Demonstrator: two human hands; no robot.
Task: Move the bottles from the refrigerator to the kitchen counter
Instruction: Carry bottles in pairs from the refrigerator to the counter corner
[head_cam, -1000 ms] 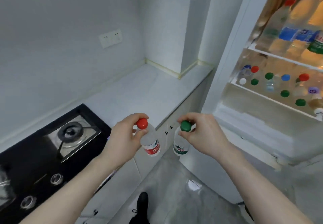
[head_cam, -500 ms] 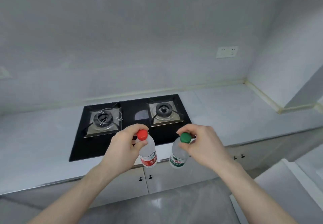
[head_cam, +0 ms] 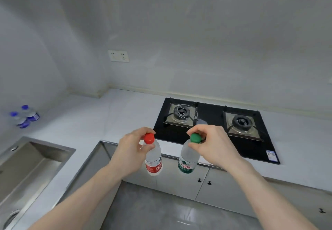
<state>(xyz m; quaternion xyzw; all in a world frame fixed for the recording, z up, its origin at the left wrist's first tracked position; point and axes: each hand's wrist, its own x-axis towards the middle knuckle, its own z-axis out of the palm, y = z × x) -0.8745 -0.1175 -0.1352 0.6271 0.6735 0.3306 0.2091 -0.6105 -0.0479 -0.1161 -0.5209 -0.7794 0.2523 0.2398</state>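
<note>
Red cap, green cap, that's the pair being carried. Left hand (head_cam: 132, 153) pinches the red-capped bottle (head_cam: 152, 156) by its neck, fingers curled round just under the cap, and the right hand (head_cam: 210, 147) does the same with the green-capped bottle (head_cam: 188, 155). Both bottles hang upright in the air, side by side but apart, just in front of the black gas hob (head_cam: 213, 131), out past the front edge of the surface (head_cam: 115, 120) and over the cabinet doors (head_cam: 179, 181) below. Neither one is touching the surface.

Left of the hob the pale surface runs into a corner, and far left of the hob, against the wall, sit two blue-capped bottles (head_cam: 25, 115), close together; they look blurry so can't say much more. A steel sink (head_cam: 34, 159) is sunk into the surface well to the hob's left and nearer the camera. On the wall behind, up and left of the hob, there's a white socket plate (head_cam: 118, 56). Grey tiled floor (head_cam: 161, 210) shows below the hands.
</note>
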